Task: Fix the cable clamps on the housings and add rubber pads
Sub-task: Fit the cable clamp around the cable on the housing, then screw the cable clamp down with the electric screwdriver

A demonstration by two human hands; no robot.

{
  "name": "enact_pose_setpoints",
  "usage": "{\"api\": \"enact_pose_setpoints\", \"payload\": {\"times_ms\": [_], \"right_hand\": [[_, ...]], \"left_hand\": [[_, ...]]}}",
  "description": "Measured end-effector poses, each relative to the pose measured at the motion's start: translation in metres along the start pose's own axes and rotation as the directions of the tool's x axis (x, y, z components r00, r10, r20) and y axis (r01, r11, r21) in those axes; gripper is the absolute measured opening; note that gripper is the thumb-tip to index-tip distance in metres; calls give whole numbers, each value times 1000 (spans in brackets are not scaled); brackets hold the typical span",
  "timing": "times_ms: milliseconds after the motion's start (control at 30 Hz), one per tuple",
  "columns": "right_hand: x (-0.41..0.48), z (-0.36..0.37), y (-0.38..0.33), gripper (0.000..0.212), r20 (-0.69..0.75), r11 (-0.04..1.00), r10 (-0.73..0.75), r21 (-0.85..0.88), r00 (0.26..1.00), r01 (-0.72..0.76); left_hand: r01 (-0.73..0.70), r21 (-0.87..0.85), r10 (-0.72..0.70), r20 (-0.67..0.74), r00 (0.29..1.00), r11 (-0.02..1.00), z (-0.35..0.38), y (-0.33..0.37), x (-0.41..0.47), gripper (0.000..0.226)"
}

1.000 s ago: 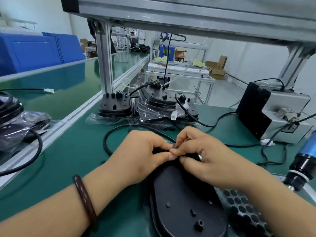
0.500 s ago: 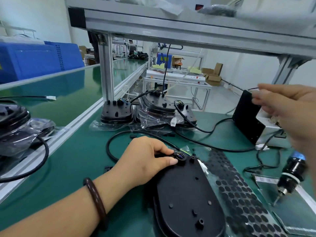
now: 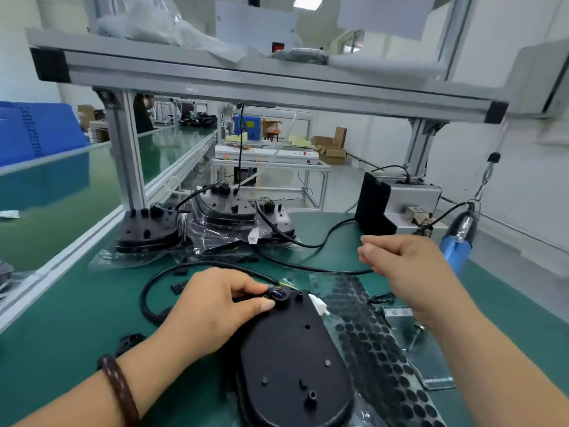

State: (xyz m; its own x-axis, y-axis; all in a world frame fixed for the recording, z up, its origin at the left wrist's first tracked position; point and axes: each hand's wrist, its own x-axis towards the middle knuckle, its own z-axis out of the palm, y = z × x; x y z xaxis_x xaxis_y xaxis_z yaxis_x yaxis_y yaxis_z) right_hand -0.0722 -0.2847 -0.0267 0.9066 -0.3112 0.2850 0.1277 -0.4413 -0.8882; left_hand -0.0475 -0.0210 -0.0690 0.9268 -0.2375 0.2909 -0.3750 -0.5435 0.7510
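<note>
Two bare hands are over the green table. The left hand, with a brown braided bracelet on its wrist, reaches onto the black oval plastic housing, which lies flat at 6 o'clock. Its grip pinches the small black cable clamp at the housing's far end, between thumb and forefinger. A black cable loops out past that hand toward 9 o'clock. The right hand hangs in the air at 2 o'clock of the housing, apart from it, with its fingers curled inward. Whether its grip holds some small part I cannot tell. Just beside the housing's 3 o'clock edge lies a clear sheet of round black rubber pads, with a white plug at the housing's 1 o'clock. More black housings in plastic wrap sit at 11 o'clock on the table. A blue power screwdriver hangs at 2 o'clock.
</note>
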Motion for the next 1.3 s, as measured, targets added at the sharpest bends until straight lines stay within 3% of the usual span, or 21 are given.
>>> {"api": "enact_pose_setpoints", "payload": {"times_ms": [100,333,400,467,533,567,633,700,767,833,900,1133,1300], "right_hand": [[-1,-6,4,17,-52,1000,13,8,999,-13],[7,-24,18,15,-339,999,-15,44,941,32],[9,-33,24,13,-457,996,-28,66,889,66],[12,-45,28,8,-612,987,-6,126,791,105],[16,-59,33,12,-725,965,110,242,680,101],[19,-65,36,25,-734,944,207,323,647,63],[24,-72,45,44,-611,849,456,516,647,-112],[24,-72,48,55,-321,663,642,688,696,-295],[21,-71,48,63,-35,500,657,768,753,-400],[21,-72,53,62,133,440,589,774,797,-455],[22,-72,56,54,176,447,535,771,826,-453],[20,-76,41,30,98,454,349,853,932,-259],[15,-68,7,33,8,431,121,900,993,-60]], "left_hand": [[-16,9,16,5,1000,1000,-1,0,0,14],[-52,29,51,5,999,998,-2,1,1,20],[-58,31,58,5,998,998,-2,0,1,27],[-55,37,55,0,999,998,-2,-1,2,28],[-58,48,59,-10,998,997,-2,-1,2,29],[-66,53,66,-13,998,996,-2,-1,2,30],[-76,56,77,-8,997,996,-2,-1,2,32],[-70,48,70,-4,998,996,-2,-1,2,31],[-68,44,68,-2,998,997,-2,-2,3,31],[-76,41,76,1,997,996,-1,-3,3,31],[-83,37,83,-6,996,996,-1,-3,2,30],[-97,29,97,-13,995,995,-1,-1,0,30],[-87,29,88,-15,996,996,0,-3,0,29]]}}
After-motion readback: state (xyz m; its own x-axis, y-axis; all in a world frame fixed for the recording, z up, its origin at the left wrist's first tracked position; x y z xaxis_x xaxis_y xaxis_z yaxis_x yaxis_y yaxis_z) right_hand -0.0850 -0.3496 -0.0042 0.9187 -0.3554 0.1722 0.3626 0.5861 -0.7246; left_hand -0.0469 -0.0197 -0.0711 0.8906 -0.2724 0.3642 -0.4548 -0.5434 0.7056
